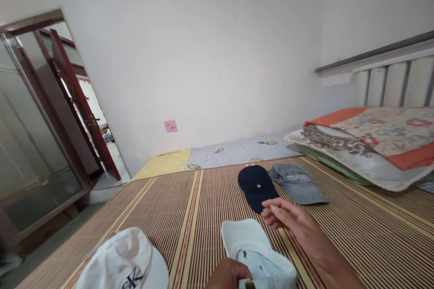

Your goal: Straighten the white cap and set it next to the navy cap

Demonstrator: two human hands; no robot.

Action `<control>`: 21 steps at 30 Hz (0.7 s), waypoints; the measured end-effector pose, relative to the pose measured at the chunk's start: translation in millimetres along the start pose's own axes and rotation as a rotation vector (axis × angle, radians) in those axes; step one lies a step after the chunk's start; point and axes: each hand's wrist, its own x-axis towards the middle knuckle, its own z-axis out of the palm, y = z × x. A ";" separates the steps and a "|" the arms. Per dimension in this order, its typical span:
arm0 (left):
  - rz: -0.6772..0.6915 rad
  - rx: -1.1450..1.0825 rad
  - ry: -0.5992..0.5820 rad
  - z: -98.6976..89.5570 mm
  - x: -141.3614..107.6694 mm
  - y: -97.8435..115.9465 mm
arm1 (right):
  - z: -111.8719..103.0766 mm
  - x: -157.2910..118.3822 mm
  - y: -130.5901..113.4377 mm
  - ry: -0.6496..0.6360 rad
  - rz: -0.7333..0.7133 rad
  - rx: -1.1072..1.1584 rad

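Observation:
My left hand is closed on the back edge of a pale white-blue cap, near its strap. That cap lies inside-up, its brim pointing away from me. Above and right of it, my right hand hovers with loosely bent fingers, and I see nothing held in it. Its fingertips overlap the brim of a navy cap in view; whether they touch is unclear. A grey cap sits beside the navy one. At the lower left lies a white cap with dark letters.
A striped bamboo mat covers the bed. Stacked pillows rest at the right by a slatted headboard. A patterned sheet shows along the wall. An open door stands at the left.

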 end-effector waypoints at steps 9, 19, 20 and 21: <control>0.242 -0.266 -0.074 -26.7 -26.4 75.0 | -16.0 -24.0 -16.3 -0.453 0.031 -0.201; 0.513 -0.837 -0.171 -23.3 -45.8 28.9 | -10.7 -30.4 -2.4 -0.630 0.116 0.214; 0.540 -0.852 -0.222 -22.7 -45.5 28.4 | -10.7 -32.5 -1.3 -0.633 0.100 0.264; 0.556 -0.857 -0.277 -22.2 -44.7 28.6 | -10.8 -34.4 0.5 -0.635 0.083 0.307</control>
